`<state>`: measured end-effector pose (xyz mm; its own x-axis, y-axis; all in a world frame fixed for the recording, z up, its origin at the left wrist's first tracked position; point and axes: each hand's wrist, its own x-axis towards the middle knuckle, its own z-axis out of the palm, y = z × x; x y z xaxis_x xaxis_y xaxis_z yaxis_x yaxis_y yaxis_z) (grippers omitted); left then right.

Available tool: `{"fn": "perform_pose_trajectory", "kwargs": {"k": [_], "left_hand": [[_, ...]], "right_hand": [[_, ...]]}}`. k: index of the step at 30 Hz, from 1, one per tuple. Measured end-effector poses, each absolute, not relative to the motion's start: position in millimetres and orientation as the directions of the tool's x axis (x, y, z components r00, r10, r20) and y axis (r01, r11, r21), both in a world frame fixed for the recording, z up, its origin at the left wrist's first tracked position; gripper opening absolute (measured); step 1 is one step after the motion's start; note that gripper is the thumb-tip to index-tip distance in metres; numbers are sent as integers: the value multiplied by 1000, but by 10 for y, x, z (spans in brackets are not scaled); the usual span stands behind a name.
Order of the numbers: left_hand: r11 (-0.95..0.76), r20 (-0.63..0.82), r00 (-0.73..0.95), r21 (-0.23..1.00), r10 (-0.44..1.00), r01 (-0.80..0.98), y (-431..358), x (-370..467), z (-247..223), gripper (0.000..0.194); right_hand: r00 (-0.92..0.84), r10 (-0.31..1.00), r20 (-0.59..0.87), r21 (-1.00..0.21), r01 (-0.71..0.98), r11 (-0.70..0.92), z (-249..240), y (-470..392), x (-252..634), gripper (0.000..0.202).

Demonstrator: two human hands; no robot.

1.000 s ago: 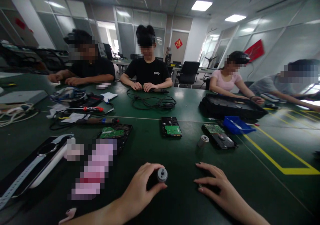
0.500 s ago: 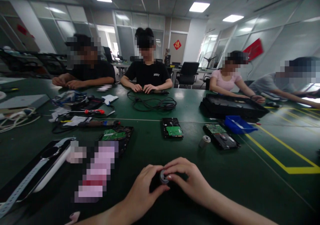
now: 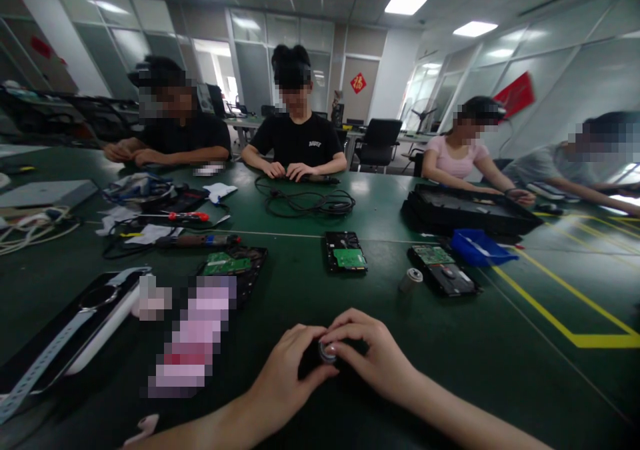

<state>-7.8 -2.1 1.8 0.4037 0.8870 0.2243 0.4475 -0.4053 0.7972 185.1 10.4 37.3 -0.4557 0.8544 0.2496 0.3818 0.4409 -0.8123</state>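
Observation:
A small grey metal cylinder (image 3: 326, 356) is between my two hands, low in the middle of the head view. My left hand (image 3: 286, 365) grips its side, thumb below and fingers above. My right hand (image 3: 371, 345) curls over it from the right, with the thumb and fingertips closed at its top. Those fingers cover much of the cylinder's upper face. A similar silver cylinder (image 3: 411, 281) stands on the green table (image 3: 475, 363) beyond my right hand. Farther out are a hard drive with a green circuit board (image 3: 346, 252) and another hard drive (image 3: 446, 271) to its right.
A pen-like power tool (image 3: 200, 241), a red screwdriver (image 3: 187, 217) and a third drive (image 3: 255, 263) lie left. A watch (image 3: 97, 297) rests on a dark device nearby. To the right are a blue tray (image 3: 480, 247) and black casing (image 3: 470, 210). Several people sit opposite.
My right thumb and fingers have shifted slightly left over the cylinder's top, covering more of it. My left hand keeps its grip. The camera view has tilted a little.

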Motion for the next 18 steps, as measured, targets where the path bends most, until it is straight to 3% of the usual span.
{"fn": "perform_pose_trajectory", "kwargs": {"k": [7,18], "left_hand": [[-373,194,382,795,904,479,-30,-74,31,35],[-349,169,377,805,911,480,-13,-65,68,36]], "right_hand": [[-367,891,266,-832,379,405,399,95,1941,22],[-375,900,222,-828,414,377,364,94,1849,7]]}}
